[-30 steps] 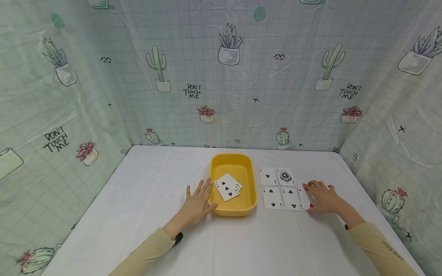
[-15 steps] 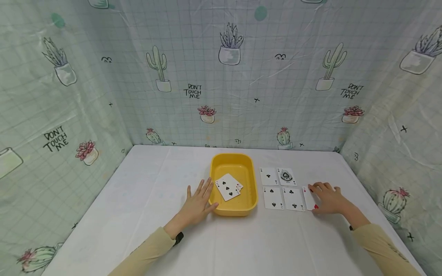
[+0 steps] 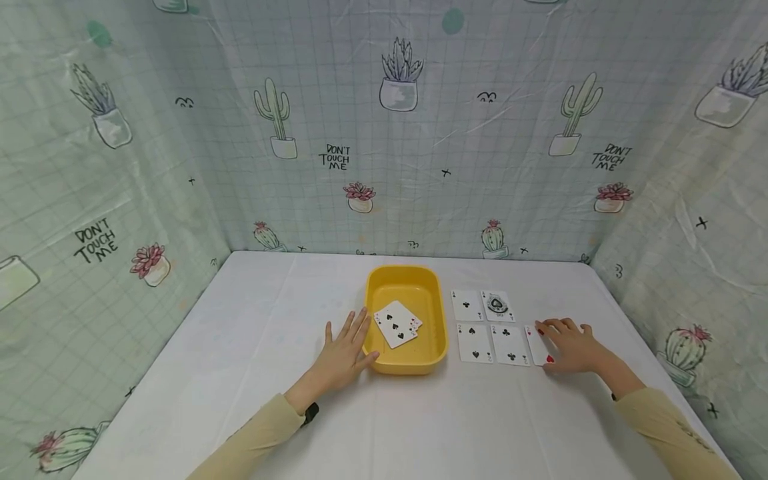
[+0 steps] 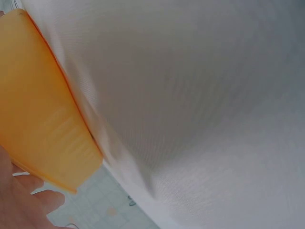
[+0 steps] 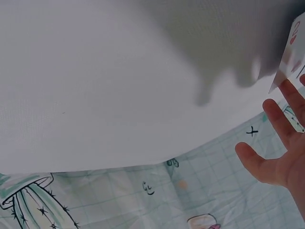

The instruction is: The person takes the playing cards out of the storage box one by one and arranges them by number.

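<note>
White table [image 3: 240,347], cactus-print curtain [image 3: 120,167] on three sides. Yellow tray [image 3: 435,347] at centre, a few face-up cards [image 3: 396,324] inside it. Right of tray: four cards in a two-by-two block [image 3: 489,327] flat on the table. Just right of the block, a red-suit card [image 3: 536,344], its right part under the right hand [image 3: 571,345], whose fingers lie spread and fairly straight on it; no curl seen. Left hand [image 3: 342,355] flat on table, fingers straight, touching the tray's near-left wall, holding nothing.
</note>
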A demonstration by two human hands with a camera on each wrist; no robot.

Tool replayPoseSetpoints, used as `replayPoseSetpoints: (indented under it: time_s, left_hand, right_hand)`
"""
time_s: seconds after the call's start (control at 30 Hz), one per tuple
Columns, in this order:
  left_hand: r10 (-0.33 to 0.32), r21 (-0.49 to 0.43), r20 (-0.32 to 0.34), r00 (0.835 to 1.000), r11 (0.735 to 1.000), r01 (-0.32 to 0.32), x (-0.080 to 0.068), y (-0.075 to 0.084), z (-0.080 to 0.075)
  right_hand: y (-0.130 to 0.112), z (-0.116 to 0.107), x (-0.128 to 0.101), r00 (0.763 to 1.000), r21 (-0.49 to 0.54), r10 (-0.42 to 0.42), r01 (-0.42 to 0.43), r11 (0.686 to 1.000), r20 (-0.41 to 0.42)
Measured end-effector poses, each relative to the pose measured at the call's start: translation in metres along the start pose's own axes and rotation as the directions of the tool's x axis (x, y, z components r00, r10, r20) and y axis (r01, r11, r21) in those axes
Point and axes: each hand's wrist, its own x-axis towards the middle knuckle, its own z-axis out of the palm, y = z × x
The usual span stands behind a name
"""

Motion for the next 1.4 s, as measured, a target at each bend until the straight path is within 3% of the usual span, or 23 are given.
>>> replayPoseSetpoints:
  time_s: [0.53,0.97,1.4]
  left_hand:
    - [0.006,0.011,-0.004,1.000,1.000,-0.006,0.001,0.000,0.000]
    - [-0.005,0.019,0.009,1.000,1.000,0.005,0.000,0.000,0.000]
    - [-0.009,0.024,0.015,1.000,1.000,0.008,0.000,0.000,0.000]
  right_hand:
    - [0.000,-0.001,-0.003,1.000,0.021,0.000,0.001,1.000,-0.007]
    - [-0.004,-0.011,-0.005,0.998,0.067,-0.029,0.033,0.997,-0.059]
    - [-0.023,-0.019,0.011,0.988,0.069,-0.097,0.106,0.992,-0.123]
